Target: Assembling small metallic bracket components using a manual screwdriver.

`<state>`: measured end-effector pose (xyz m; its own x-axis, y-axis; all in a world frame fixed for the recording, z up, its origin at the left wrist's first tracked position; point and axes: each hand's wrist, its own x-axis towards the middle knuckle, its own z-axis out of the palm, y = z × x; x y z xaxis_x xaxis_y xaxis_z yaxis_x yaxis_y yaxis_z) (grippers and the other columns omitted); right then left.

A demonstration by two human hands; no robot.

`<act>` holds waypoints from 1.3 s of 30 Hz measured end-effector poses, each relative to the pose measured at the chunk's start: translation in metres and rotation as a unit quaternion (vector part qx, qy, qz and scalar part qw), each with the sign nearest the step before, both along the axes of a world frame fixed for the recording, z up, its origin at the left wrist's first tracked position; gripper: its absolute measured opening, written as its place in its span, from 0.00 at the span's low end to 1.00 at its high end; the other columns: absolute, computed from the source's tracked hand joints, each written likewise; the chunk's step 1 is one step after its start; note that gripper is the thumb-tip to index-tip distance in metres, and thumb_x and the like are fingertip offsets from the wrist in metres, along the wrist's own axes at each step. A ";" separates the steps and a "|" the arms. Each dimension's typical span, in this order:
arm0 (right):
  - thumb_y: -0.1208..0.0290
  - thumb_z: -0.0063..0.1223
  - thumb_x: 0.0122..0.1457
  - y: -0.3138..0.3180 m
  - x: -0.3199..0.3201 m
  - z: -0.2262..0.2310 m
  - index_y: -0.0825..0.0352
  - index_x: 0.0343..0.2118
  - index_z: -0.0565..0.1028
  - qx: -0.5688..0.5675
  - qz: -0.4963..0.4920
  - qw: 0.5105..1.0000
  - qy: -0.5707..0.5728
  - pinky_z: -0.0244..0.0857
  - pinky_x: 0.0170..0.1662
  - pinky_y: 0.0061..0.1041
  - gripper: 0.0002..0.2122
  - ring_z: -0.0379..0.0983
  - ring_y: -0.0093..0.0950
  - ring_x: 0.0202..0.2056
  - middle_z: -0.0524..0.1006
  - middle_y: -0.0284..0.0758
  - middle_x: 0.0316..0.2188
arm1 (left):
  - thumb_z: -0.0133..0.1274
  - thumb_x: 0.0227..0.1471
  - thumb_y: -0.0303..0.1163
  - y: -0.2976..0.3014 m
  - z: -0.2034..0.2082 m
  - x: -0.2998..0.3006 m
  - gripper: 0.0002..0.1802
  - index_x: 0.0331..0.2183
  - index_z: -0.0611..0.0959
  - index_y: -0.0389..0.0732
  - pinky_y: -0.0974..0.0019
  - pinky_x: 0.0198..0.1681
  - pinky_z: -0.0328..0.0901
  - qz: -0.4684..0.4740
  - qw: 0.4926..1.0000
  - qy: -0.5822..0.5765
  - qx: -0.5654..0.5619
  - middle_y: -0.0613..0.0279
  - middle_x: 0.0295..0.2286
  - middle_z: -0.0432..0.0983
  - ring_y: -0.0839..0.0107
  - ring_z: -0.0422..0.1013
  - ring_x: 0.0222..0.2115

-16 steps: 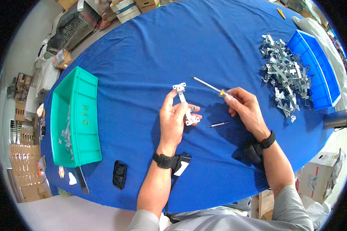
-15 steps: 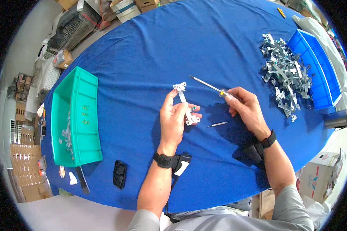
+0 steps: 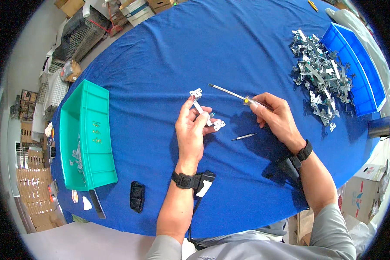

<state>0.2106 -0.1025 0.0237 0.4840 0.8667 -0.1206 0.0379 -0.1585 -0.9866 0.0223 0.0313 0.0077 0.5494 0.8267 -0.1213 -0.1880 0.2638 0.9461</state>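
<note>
My left hand (image 3: 193, 131) holds a small white metal bracket (image 3: 206, 110) above the blue table cover (image 3: 169, 56), its two lobed ends sticking out past my fingers. My right hand (image 3: 276, 118) grips a screwdriver (image 3: 235, 94) by its clear and yellow handle, with the thin shaft pointing up and left, its tip a short way right of the bracket's upper end. A loose slim metal bit (image 3: 244, 137) lies on the cover between my hands.
A green bin (image 3: 84, 134) with a few metal parts stands at the left. A heap of metal brackets (image 3: 318, 78) lies at the right beside a blue tray (image 3: 359, 69). A small black object (image 3: 137, 196) and a dark blade-like tool (image 3: 96, 203) sit near the front edge.
</note>
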 end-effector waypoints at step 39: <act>0.72 0.59 0.58 0.001 0.005 -0.001 0.69 0.38 0.73 0.023 0.020 0.999 0.026 0.65 0.25 0.16 0.09 0.69 0.14 0.25 0.74 0.27 0.26 | 0.58 0.53 0.25 -0.004 0.000 -0.007 0.11 0.41 0.83 0.37 0.78 0.26 0.64 0.007 0.938 0.169 0.301 0.69 0.25 0.76 0.85 0.69 0.24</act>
